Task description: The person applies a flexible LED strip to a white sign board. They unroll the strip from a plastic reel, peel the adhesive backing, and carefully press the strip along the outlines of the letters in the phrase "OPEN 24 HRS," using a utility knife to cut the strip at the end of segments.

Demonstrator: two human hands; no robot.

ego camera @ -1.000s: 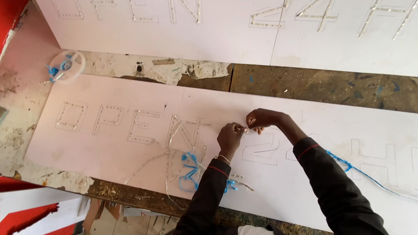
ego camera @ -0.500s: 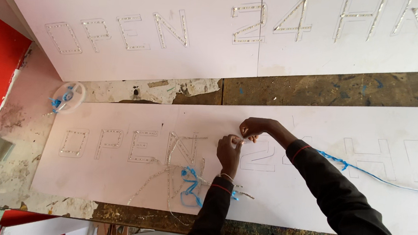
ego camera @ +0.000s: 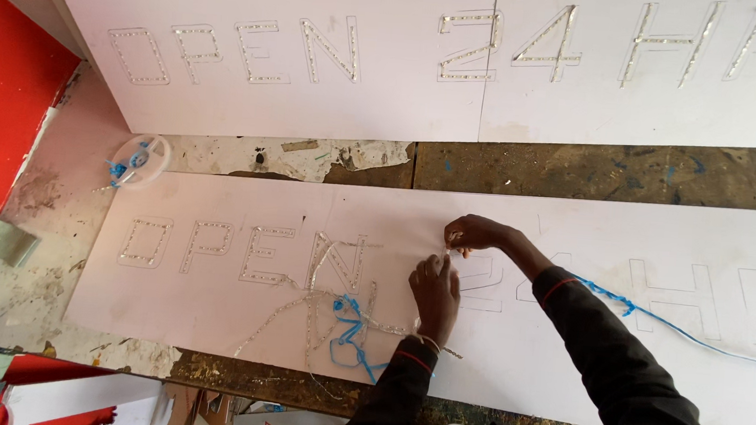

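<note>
White board (ego camera: pixel 207 334): both hands' (ego camera: pixel 434 293) fingers hide light strand.

Light: bright, even daylight, no clear source.
Shadows: faint and soft beside the hands (ego camera: pixel 445 272) on the white board (ego camera: pixel 618 366).
Glare: none, though the boards run pale.
Focus: sharp mid-frame.
Edges: slight wide-angle bowing along the bench (ego camera: pixel 579 170).

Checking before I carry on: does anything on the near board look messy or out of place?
Yes. A loose tangle of clear light string and blue wire sprawls across the near white board below the lettering, beside the left hand. The right hand pinches the string. The bench shows peeling, flaked covering.
</note>
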